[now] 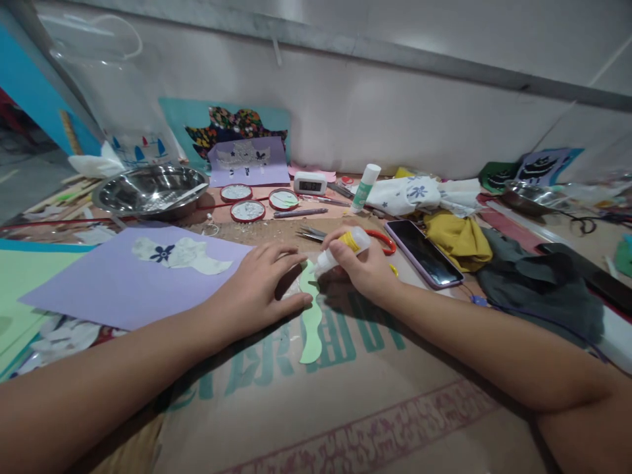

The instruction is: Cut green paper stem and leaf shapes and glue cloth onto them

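Nearest me, a printed cardboard sheet (257, 431) covers the table, and on it lies a wavy green paper strip (311, 322) between the person's hands. The left hand (264, 280) is spread, its thumb tip on the strip and its fingertips at the far end. The right hand (368, 266) is curled around a squeeze bottle (349, 243), tilted with its nozzle down at the strip; how full it is, I can't tell. To the left lies a purple sheet (103, 283) bearing a white cutout (190, 255). Farther back, three red-rimmed round dishes sit close together: two (247, 210) (236, 192) hold pale bits, the third (284, 199) some green as well. Left of them, a shiny metal bowl (111, 197) holds pale scraps, with a white strip leaning on its rim. Behind it stands a clear plastic container (106, 92) with sailboats on it.
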Available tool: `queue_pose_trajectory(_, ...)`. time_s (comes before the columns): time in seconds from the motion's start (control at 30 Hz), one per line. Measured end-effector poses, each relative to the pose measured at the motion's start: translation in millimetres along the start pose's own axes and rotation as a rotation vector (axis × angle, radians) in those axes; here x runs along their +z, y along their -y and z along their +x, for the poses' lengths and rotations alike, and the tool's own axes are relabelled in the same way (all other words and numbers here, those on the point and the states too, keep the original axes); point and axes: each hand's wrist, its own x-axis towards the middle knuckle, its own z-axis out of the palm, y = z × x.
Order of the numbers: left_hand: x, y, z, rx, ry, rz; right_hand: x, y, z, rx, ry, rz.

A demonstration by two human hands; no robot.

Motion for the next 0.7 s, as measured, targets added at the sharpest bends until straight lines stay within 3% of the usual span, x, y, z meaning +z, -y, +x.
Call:
queue_pose_trajectory(0.13,0.3,3,1,0.045,-0.055,0.032,3,-3,1,-0.033,-0.031,0.084)
queue_pose_trajectory(0.27,1.7,1,3,0.139,-0.016,0.107,5,-6,4,-0.178,0.006,-0.126)
queue_pose_trajectory(0.37,-0.1,-2,3,0.168,0.005,0.185,5,-8,5,-0.158,0.039,-0.193)
queue_pose_trajectory(0.53,-13.7,3,3,0.104,-0.106,0.369,6,-10,4,-0.071,0.067,-0.122)
queue_pose_trajectory(0.7,-19.5,17,5,-0.018,-0.147,0.316,5,-5,4,-0.155,0.052,-0.168)
